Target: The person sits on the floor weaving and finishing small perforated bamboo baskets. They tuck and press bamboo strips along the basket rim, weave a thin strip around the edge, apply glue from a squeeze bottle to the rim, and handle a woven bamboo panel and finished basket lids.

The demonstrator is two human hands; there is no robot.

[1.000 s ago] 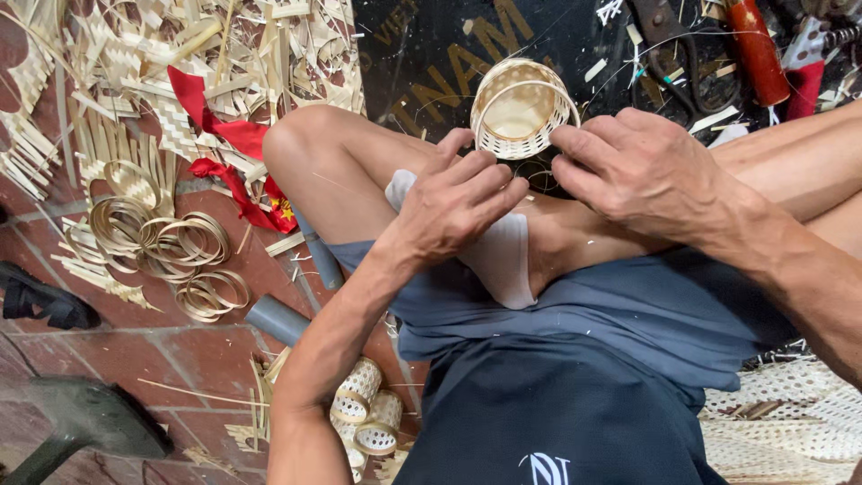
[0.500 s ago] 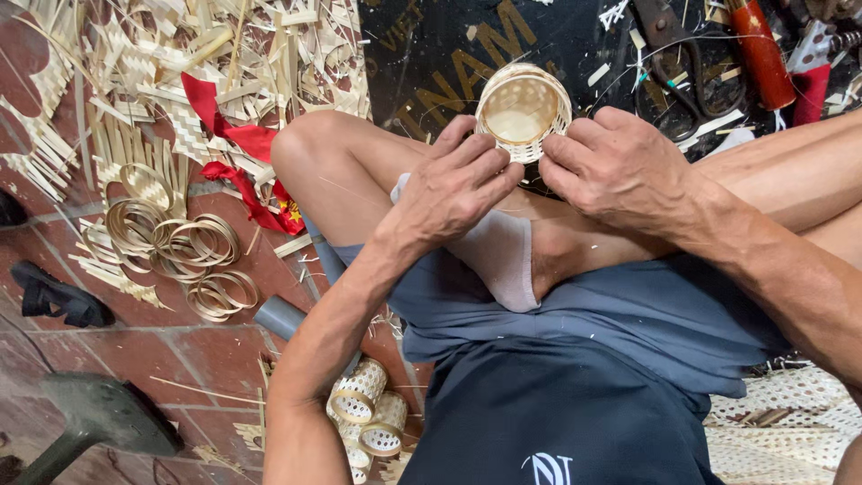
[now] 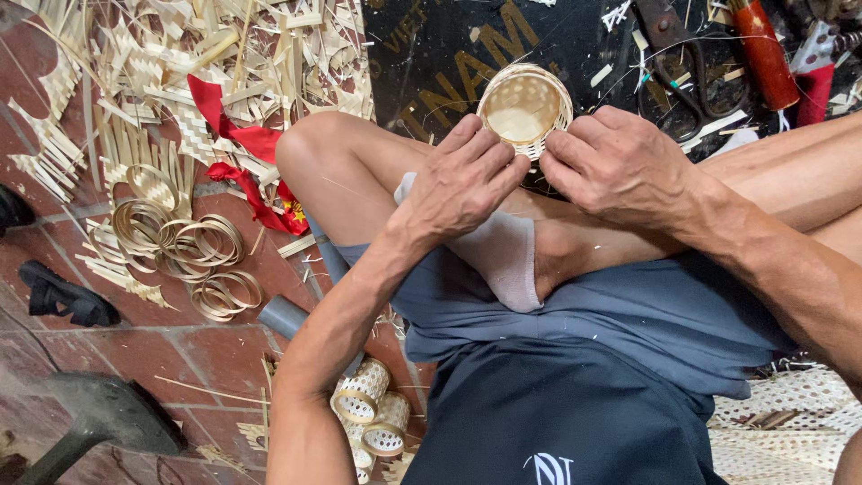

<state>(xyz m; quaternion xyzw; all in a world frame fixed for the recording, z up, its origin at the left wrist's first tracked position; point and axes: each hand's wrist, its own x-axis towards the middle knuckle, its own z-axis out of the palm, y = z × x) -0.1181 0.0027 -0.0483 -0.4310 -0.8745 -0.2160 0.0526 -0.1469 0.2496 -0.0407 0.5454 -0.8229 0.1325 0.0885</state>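
A small round woven basket (image 3: pixel 525 110) is held between both hands above the crossed legs, its open mouth turned toward the camera. The left hand (image 3: pixel 462 184) is closed on the basket's lower left rim, fingers curled along the weave. The right hand (image 3: pixel 620 166) is pressed against the lower right rim, fingertips (image 3: pixel 558 145) pinched on the edge. The basket thus lies just beyond the knuckles, touched by both hands. Coiled bamboo rings (image 3: pixel 184 247) are seen on the brick floor (image 3: pixel 135 355) at left, and finished small baskets (image 3: pixel 373 418) beside the thigh.
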